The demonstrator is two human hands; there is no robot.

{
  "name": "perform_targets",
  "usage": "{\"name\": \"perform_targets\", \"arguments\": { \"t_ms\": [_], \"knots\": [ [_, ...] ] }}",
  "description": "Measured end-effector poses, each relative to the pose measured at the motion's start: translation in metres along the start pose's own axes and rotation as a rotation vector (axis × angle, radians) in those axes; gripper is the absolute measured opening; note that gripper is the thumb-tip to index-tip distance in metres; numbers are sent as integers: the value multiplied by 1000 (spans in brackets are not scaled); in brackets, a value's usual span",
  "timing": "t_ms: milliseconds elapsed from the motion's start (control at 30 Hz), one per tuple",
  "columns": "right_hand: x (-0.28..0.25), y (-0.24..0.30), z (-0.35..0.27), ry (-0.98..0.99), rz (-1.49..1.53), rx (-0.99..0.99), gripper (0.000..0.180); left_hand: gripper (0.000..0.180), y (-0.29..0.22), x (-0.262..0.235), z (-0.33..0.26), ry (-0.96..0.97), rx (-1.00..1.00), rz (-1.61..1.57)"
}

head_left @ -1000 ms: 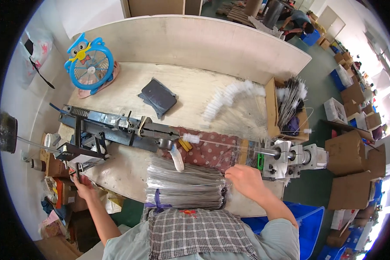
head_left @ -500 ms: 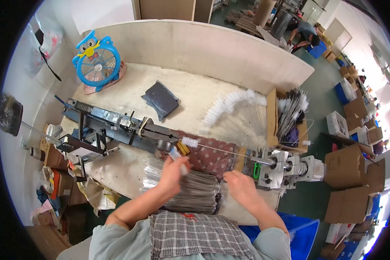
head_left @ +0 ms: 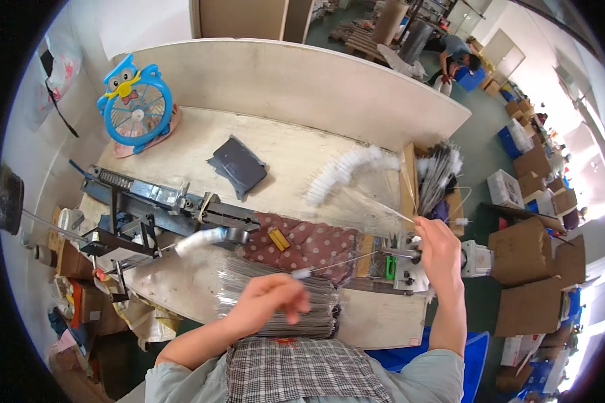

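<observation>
My left hand [head_left: 275, 299], slightly blurred, hovers over a bundle of thin metal wires [head_left: 242, 285] with its fingers apart and nothing seen in them. Just beyond its fingers, a thin twisted wire with a small white tip [head_left: 302, 273] slants toward the metal spindle machine [head_left: 410, 272]. My right hand [head_left: 438, 248] is raised above that machine, fingertips pinched on a thin wire-stemmed brush [head_left: 393, 210]. The brush points up and left toward a fan of white-bristled brushes [head_left: 346, 171]. A white-and-blue tube-like thing [head_left: 202, 240] rests against the long metal rig at left.
A yellow block [head_left: 278, 238] lies on a dotted brown cloth [head_left: 309, 245]. Behind it are a dark folded cloth [head_left: 237, 166] and a blue owl-shaped fan [head_left: 136, 111]. A cardboard box [head_left: 408, 181] of brushes stands right. A person [head_left: 456, 57] bends over far off.
My left hand has let go of the white-and-blue thing, which now lies by the rig. My right hand has moved up and right with a brush. The white-bristled piece above the cloth has gone.
</observation>
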State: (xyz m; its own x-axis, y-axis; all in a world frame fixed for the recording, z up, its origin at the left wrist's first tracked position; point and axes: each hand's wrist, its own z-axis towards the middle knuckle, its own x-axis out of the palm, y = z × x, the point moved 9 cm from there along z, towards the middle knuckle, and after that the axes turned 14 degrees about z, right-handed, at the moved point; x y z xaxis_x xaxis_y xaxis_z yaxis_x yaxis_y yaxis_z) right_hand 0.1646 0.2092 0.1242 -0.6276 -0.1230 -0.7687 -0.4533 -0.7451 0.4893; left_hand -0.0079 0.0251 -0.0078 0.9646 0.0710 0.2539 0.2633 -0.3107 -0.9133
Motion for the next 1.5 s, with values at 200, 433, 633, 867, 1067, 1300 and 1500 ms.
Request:
{"name": "perform_targets", "arguments": {
  "t_ms": [200, 433, 633, 867, 1067, 1300, 1500],
  "knots": [
    [41, -5, 5, 83, 241, 146, 18, 12, -40, 51, 87, -414, 592, 1086],
    [63, -33, -1, 100, 219, 114, 14, 3, -44, 57, 143, -389, 632, 1547],
    [71, -14, 11, 372, 310, 37, 9, 15, -47, 55, 108, -406, 872, 1533],
    [149, 79, 43, 369, 481, -328, 12, 24, 45, -37, 30, -367, -41, 318],
    [199, 109, 51, 299, 410, -309, 10, 48, 95, -116, -6, -485, -173, -778],
    [210, 117, 55, 363, 266, -246, 9, 54, 7, -98, 3, -516, 100, -68],
    [206, 117, 59, 385, 230, -241, 10, 53, 12, -116, 11, -651, -213, 916]
  ]
}}
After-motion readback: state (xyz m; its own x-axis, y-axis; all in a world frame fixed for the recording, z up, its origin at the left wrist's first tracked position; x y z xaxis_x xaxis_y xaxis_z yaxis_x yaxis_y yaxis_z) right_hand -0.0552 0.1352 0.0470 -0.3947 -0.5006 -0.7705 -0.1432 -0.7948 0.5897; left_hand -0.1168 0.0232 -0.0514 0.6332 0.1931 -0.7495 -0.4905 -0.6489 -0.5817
